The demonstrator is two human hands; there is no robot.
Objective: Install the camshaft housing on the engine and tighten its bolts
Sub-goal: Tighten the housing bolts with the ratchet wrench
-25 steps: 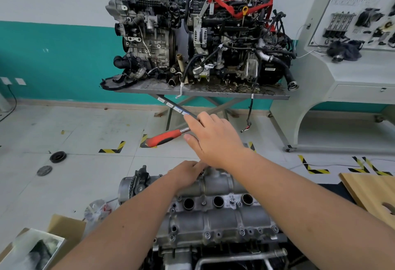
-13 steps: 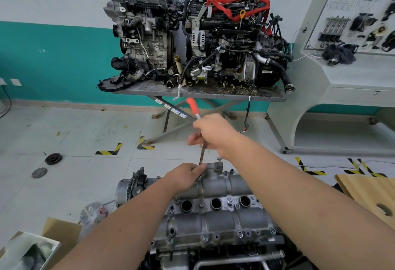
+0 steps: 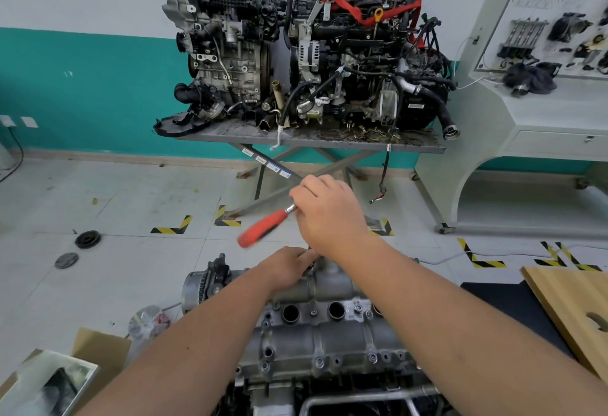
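Note:
The grey aluminium camshaft housing sits on top of the engine at the bottom centre, with bolts along its edges and round plug holes in a row. My right hand grips the head end of a ratchet wrench above the housing's far edge; its red handle points down-left and is motion-blurred. My left hand rests on the far edge of the housing, fingers curled round the extension below the ratchet. The socket and the bolt under it are hidden by my hands.
Two engines stand on a metal table against the teal wall. A grey training console is at right, a wooden board at lower right, a cardboard box at lower left, and two round parts on the floor.
The ratchet's red handle swung from pointing left, up to pointing away, and now back down-left. My right hand turned with it. My left hand stayed on the housing's far edge.

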